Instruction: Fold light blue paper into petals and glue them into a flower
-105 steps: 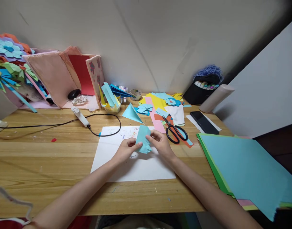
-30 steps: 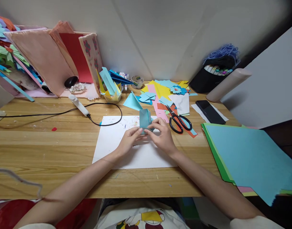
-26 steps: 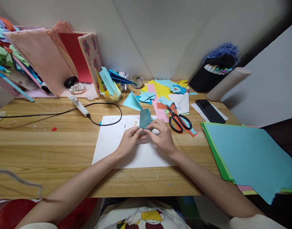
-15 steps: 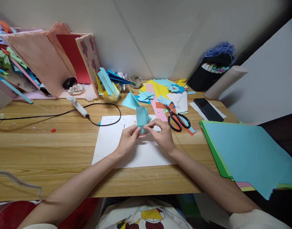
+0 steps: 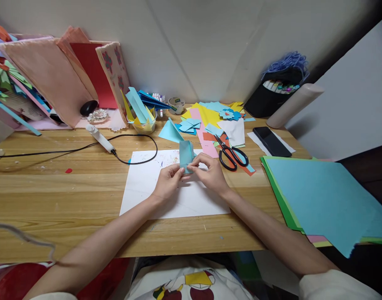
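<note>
I see my left hand (image 5: 168,181) and right hand (image 5: 210,172) pinching the folded blue paper (image 5: 186,152); light, even pressure should keep folds crisp.

A flat, brown, wood-grained tabletop (image 5: 84,196) is spreading beneath the grip and out to its left and right. Beyond the grip, a smooth pale-grey wall (image 5: 209,62) is rising, with 1 dark diagonal streak (image 5: 171,46) crossing it. Far right of the grip, a flat whitish panel (image 5: 350,91) is standing above a dark brown surface (image 5: 372,179). Soft light is falling on the wall.
</note>
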Motion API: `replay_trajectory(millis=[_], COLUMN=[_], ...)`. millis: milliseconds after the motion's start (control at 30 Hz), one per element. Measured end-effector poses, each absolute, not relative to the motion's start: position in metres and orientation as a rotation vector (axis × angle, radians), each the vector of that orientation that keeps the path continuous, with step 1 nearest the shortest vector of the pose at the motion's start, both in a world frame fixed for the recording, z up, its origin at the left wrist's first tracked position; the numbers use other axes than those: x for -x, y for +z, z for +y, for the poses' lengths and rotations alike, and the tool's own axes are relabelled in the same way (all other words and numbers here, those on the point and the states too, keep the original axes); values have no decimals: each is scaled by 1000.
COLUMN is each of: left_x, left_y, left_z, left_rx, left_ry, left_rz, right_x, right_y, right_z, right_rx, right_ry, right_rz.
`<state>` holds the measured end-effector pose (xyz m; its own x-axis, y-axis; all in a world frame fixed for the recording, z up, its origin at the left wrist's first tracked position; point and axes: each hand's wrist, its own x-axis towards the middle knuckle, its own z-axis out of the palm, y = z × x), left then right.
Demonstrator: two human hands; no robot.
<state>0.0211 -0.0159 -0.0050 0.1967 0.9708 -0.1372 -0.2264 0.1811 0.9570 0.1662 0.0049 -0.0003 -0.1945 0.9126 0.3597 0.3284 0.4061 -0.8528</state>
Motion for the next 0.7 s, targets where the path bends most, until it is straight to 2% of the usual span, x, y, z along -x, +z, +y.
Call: replay_trajectory(millis=[367, 433, 567, 700], left_x=[-21, -20, -17, -17], left_y=[-3, -3, -3, -5], left_z=[-12, -11, -10, -10], left_rx=[-1013, -992, -957, -953], left_ry=[1197, 1210, 1201, 1177], left_rz=[1096, 1089, 1051, 1038], right_x=[-159, -157, -157, -158], right_y=[-1, -5, -9, -7], right_z=[0, -1, -1, -2], right_rx=[1200, 1220, 1190, 1191], right_ry=[545, 612, 1012, 1009], right_rz=[-1582, -1465, -1492, -1534])
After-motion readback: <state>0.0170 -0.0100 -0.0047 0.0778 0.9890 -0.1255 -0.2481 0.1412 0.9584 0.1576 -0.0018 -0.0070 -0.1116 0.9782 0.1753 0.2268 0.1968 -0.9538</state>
